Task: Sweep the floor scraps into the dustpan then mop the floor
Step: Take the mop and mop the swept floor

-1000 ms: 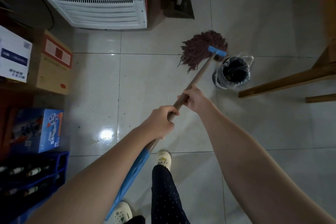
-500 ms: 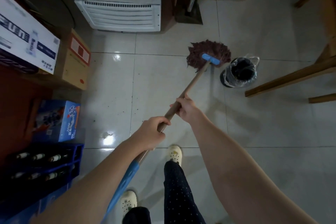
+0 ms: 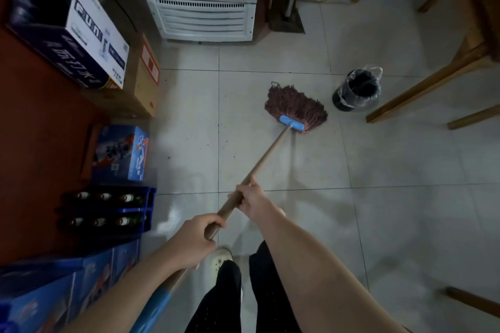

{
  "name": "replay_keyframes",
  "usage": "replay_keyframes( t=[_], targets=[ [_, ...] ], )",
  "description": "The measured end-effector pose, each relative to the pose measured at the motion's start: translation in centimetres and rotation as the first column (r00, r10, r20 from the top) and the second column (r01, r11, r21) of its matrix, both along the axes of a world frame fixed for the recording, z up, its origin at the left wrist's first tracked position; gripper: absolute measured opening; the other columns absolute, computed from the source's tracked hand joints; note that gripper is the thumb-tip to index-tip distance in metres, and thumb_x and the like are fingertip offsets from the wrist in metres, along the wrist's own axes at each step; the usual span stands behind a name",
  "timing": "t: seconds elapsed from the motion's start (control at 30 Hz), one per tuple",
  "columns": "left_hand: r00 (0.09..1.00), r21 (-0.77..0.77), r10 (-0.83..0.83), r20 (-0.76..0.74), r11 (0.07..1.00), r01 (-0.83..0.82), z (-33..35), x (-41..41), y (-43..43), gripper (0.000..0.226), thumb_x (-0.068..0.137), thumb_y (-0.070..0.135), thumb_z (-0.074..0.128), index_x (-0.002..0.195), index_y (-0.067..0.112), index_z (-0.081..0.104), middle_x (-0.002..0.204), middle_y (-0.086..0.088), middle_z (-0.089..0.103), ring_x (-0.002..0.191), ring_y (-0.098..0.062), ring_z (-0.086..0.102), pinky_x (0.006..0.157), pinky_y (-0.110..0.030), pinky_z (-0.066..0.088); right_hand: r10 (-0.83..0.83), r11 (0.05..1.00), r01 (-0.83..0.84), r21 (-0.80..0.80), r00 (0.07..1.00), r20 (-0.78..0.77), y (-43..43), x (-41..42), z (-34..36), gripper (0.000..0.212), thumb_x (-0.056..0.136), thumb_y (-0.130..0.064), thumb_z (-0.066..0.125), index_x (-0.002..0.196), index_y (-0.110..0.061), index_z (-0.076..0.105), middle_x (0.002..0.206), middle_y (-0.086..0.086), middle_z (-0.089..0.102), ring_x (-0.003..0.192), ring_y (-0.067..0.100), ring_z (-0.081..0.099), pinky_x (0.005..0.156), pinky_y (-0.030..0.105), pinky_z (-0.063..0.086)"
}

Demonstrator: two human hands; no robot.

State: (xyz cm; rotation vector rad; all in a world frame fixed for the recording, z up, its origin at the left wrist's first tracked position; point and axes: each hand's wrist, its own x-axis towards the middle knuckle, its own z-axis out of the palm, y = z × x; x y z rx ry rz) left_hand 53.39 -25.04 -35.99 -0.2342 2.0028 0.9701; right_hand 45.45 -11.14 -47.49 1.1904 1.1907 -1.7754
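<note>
Two hands [image 3: 194, 240] [image 3: 251, 197] on one mop [image 3: 295, 103]

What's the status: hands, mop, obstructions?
Left hand, right hand both grip wooden mop handle. Maroon string mop head down on pale floor tiles. Black bin with clear liner beside it, not touching.

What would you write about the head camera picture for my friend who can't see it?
A left hand and, further along, a right hand grip a mop handle; the reddish mop head lies on a pale tiled floor near a black bin. On the left are boxes and a crate of bottles; a white fridge stands ahead.
</note>
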Motion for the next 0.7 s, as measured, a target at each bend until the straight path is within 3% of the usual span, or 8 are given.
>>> replay_keyframes(
  t=[0.2,0.3,0.47,0.57,0.7],
  targets=[
    [0.999,0.001,-0.04,-0.006,0.999,0.04,0.9,2.5,0.1,0.04,0.085,-0.001,0.05,0.111,0.028,0.059,0.079,0.001,0.053,0.029,-0.007,0.047,0.036,-0.017,0.038,-0.058,0.997,0.058,0.057,0.998,0.003,0.4,3.7,0.6,0.076,0.095,0.005,0.04,0.152,-0.033,0.007,0.133,0.018,0.046,0.071,0.023,0.061,0.06,0.031,0.052],
    [0.998,0.02,-0.059,-0.012,0.998,0.059,0.1,2.0,2.6,0.041,0.084,-0.002,0.049,0.111,0.028,0.058,0.085,0.0,0.053,0.036,-0.008,0.048,0.037,-0.018,0.039,-0.06,0.993,0.062,0.103,0.998,-0.021,3.0,3.4,0.2,0.075,0.095,0.007,0.039,0.152,-0.03,0.008,0.102,0.012,0.051,0.065,0.023,0.057,0.058,0.032,0.049],
    [0.997,0.036,-0.081,-0.02,0.996,0.082,-1.1,0.8,7.0,0.043,0.083,0.0,0.049,0.114,0.027,0.058,0.108,-0.003,0.055,0.045,-0.012,0.053,0.04,-0.019,0.042,-0.01,0.989,0.016,0.146,0.999,-0.041,7.5,1.9,-1.6,0.066,0.094,0.006,0.04,0.147,-0.027,0.02,0.086,0.009,0.049,0.065,0.023,0.057,0.055,0.033,0.048],
    [0.998,0.043,-0.056,-0.012,0.997,0.057,-2.2,0.2,9.0,0.043,0.082,0.0,0.049,0.111,0.03,0.059,0.102,-0.002,0.055,0.043,-0.014,0.054,0.04,-0.02,0.043,0.021,0.988,-0.014,0.156,0.999,-0.044,9.6,1.0,-2.4,0.049,0.093,0.007,0.039,0.121,-0.032,0.03,0.081,0.008,0.046,0.064,0.024,0.054,0.055,0.034,0.049],
    [0.999,0.082,-0.038,-0.015,0.996,0.039,-3.1,-1.1,12.2,0.043,0.083,-0.004,0.048,0.114,0.025,0.058,0.093,-0.001,0.053,0.04,-0.014,0.052,0.037,-0.018,0.041,0.056,0.981,-0.041,0.188,0.996,-0.075,12.9,-0.6,-3.1,0.055,0.094,0.005,0.039,0.132,-0.033,0.029,0.084,0.008,0.046,0.063,0.025,0.056,0.055,0.034,0.049]
  ],
)
